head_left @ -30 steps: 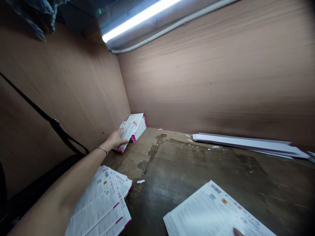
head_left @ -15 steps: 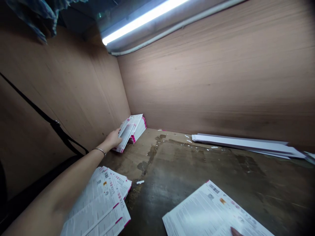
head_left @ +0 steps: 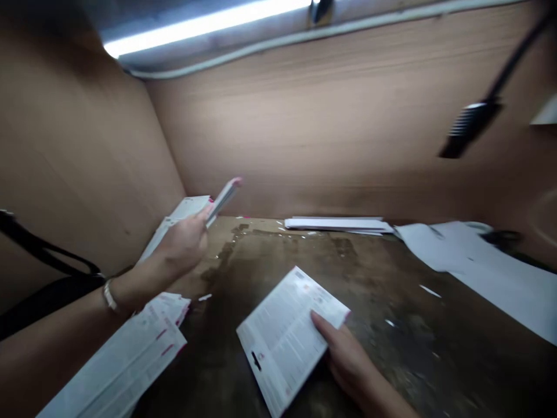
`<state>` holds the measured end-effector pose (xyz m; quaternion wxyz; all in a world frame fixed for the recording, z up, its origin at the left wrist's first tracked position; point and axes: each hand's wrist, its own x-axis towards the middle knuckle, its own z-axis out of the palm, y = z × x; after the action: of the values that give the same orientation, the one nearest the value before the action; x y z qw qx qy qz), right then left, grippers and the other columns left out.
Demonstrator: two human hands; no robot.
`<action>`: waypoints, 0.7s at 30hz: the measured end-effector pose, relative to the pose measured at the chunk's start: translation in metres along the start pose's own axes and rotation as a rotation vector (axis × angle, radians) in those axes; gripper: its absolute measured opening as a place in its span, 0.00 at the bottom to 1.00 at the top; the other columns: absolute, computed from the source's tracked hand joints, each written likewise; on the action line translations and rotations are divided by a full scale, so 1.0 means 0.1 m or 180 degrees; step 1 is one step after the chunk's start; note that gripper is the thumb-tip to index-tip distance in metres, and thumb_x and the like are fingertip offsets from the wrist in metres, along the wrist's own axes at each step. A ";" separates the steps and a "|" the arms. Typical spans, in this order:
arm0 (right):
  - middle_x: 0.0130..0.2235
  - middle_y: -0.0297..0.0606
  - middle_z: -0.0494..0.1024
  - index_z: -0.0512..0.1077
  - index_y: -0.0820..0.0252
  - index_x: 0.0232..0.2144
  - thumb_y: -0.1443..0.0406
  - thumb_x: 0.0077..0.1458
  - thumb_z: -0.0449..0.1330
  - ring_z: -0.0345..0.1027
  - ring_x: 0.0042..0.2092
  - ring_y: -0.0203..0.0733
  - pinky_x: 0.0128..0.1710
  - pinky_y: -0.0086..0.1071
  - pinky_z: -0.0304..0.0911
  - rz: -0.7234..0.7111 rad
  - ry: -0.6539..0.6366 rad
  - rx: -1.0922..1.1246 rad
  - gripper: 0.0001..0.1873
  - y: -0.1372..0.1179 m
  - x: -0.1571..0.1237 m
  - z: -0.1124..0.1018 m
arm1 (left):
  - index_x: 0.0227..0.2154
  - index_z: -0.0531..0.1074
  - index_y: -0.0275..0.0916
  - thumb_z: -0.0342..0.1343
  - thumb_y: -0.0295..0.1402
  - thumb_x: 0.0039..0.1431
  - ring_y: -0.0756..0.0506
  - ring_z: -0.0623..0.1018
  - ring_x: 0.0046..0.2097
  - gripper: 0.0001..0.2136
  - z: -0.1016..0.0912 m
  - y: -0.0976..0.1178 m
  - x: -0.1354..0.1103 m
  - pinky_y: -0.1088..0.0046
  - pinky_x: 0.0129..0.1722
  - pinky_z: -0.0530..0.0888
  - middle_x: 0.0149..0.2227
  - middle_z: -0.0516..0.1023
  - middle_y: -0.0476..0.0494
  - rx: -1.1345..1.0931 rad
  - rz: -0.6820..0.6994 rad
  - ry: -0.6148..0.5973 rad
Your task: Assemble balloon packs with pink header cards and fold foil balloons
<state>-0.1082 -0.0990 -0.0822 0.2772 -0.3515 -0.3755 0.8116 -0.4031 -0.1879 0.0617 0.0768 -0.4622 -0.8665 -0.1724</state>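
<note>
My left hand is raised over the dark worktop, closed on a thin bundle of white printed sheets with pink edges, seen edge on and tilted up. Behind it a stack of the same sheets leans in the left back corner. My right hand rests with its fingers on the lower right corner of a pile of printed sheets lying flat near the front. Under my left forearm a fanned pile of printed sheets lies at the front left.
Brown board walls close the bench at the left and back. Flat white sheets lie along the back wall, and a large white sheet covers the right side. A black lamp head hangs at upper right. Paper scraps dot the worktop.
My left hand has lifted a bundle of sheets away from the corner stack and drawn it back. The view has swung right and down, bringing my right hand on the flat pile into sight.
</note>
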 end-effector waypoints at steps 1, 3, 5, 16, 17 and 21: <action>0.42 0.44 0.79 0.72 0.65 0.42 0.57 0.47 0.66 0.70 0.48 0.55 0.52 0.46 0.62 -0.0010 -0.0054 0.0133 0.22 -0.04 -0.03 0.02 | 0.63 0.48 0.43 0.46 0.29 0.56 0.37 0.69 0.54 0.31 0.04 0.27 -0.21 0.66 0.51 0.68 0.53 0.72 0.46 -0.0189 0.0387 -0.0223; 0.41 0.43 0.79 0.71 0.63 0.44 0.56 0.48 0.66 0.69 0.49 0.54 0.53 0.45 0.61 -0.0123 -0.0061 0.0285 0.23 -0.14 -0.13 0.04 | 0.62 0.51 0.50 0.48 0.27 0.54 0.41 0.70 0.55 0.32 0.17 0.74 -0.66 0.70 0.52 0.68 0.57 0.68 0.53 -0.0388 0.0806 -0.0494; 0.42 0.42 0.78 0.70 0.61 0.47 0.50 0.51 0.62 0.68 0.50 0.53 0.52 0.46 0.61 -0.0244 -0.0269 0.0526 0.27 -0.26 -0.28 0.04 | 0.62 0.52 0.47 0.48 0.24 0.52 0.42 0.67 0.58 0.32 0.39 1.08 -1.09 0.71 0.56 0.65 0.61 0.62 0.50 -0.0510 0.1296 -0.0734; 0.45 0.43 0.77 0.73 0.61 0.45 0.56 0.51 0.63 0.68 0.50 0.52 0.54 0.47 0.59 -0.1361 -0.0177 -0.0660 0.21 -0.48 -0.71 -0.42 | 0.61 0.54 0.39 0.55 0.35 0.55 0.35 0.59 0.62 0.30 0.82 1.59 -1.87 0.54 0.57 0.63 0.62 0.56 0.32 -0.1300 0.1521 -0.0515; 0.47 0.43 0.76 0.72 0.60 0.46 0.57 0.52 0.63 0.67 0.51 0.52 0.55 0.46 0.59 -0.1514 -0.0332 -0.0932 0.20 -0.58 -0.77 -0.45 | 0.62 0.51 0.41 0.58 0.39 0.53 0.34 0.56 0.63 0.35 0.74 1.57 -1.79 0.53 0.58 0.62 0.64 0.53 0.33 -0.1637 0.1304 -0.0373; 0.49 0.39 0.75 0.69 0.56 0.51 0.61 0.57 0.59 0.68 0.49 0.48 0.50 0.41 0.64 -0.1661 -0.1312 -0.1946 0.19 -0.96 -1.03 -0.47 | 0.64 0.42 0.40 0.63 0.42 0.47 0.33 0.61 0.61 0.46 0.57 1.50 -1.54 0.54 0.55 0.65 0.62 0.57 0.33 -0.3451 0.0488 -0.0513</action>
<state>0.0078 -0.0984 0.0101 0.2754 -0.1419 -0.7214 0.6194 -0.1914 -0.2092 -0.0024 -0.2263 -0.5091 -0.6206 -0.5518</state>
